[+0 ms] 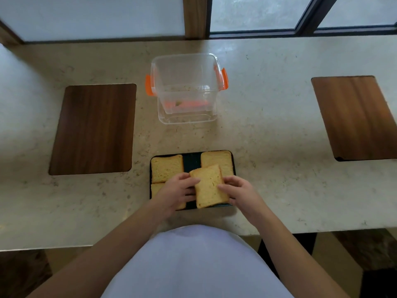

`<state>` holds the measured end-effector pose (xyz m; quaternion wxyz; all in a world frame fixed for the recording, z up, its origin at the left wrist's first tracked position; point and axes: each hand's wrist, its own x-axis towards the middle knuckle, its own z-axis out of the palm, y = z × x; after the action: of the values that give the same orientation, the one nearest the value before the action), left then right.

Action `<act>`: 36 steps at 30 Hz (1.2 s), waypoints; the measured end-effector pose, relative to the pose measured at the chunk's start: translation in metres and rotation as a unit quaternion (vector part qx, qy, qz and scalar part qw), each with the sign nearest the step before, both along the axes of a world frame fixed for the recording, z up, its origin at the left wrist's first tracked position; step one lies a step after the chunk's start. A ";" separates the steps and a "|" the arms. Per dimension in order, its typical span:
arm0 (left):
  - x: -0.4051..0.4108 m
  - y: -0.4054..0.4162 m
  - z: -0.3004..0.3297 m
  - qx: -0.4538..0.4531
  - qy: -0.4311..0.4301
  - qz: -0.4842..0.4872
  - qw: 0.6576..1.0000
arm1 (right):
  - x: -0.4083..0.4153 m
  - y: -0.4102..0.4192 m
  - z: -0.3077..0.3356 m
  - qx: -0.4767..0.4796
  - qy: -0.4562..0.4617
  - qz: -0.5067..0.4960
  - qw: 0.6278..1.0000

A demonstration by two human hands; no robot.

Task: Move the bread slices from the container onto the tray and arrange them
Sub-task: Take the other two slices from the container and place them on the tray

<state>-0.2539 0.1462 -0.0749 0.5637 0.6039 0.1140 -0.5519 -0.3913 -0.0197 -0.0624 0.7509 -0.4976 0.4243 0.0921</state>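
A dark tray (191, 161) lies at the counter's near edge. One bread slice (167, 171) lies flat at its far left, another bread slice (217, 160) at its far right, and a third slice (156, 187) at the near left is mostly hidden under my left hand (177, 193). Both hands hold a tilted slice (209, 187) over the tray's near right, my left hand on its left edge, my right hand (238, 191) on its right edge. The clear container (187, 82) with orange clips stands beyond the tray and shows only crumbs inside.
A dark wooden board (93, 129) is set into the counter at the left and another wooden board (356, 117) at the right. A window and a wooden post run along the counter's far side. The counter's near edge is just below the tray.
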 end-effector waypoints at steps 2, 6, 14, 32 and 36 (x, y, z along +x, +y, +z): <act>0.012 0.003 0.002 -0.001 -0.038 -0.020 0.999 | 0.002 -0.007 0.006 -0.011 -0.016 0.018 1.000; 0.025 0.003 0.012 -0.029 -0.120 -0.119 0.985 | 0.009 -0.020 0.018 -0.010 -0.051 0.054 0.997; 0.006 -0.007 0.005 -0.033 -0.025 0.000 0.999 | 0.008 -0.016 0.004 0.003 0.017 -0.100 0.995; -0.026 -0.014 -0.008 0.172 -0.121 -0.222 0.952 | -0.041 -0.007 -0.027 -0.160 0.153 0.059 0.973; -0.028 -0.024 -0.008 0.174 -0.124 -0.214 0.953 | -0.039 -0.012 -0.032 -0.172 0.161 0.041 0.971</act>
<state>-0.2821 0.1221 -0.0826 0.3281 0.7668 0.0054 -0.5516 -0.4307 -0.0317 -0.0939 0.5711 -0.6150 0.5286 0.1271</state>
